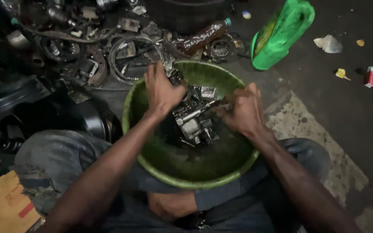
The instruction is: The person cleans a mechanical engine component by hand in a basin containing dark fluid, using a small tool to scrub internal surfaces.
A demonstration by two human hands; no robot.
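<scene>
A round green basin (195, 181) sits between my knees, holding dark liquid and a greasy metal engine part (195, 118) with several small blocks and rods. My left hand (160, 90) grips the upper left side of that part over the basin. My right hand (240, 110) is closed around a thin tool or brush whose tip meets the part; the tool itself is mostly hidden in my fist.
A heap of metal scrap, rings and cables (91, 51) lies at the upper left. A brown plastic bottle (206, 35) and a green oil jug (281, 32) lie beyond the basin. Cardboard (5, 207) is at the lower left. Small litter (370, 75) dots the dark floor on the right.
</scene>
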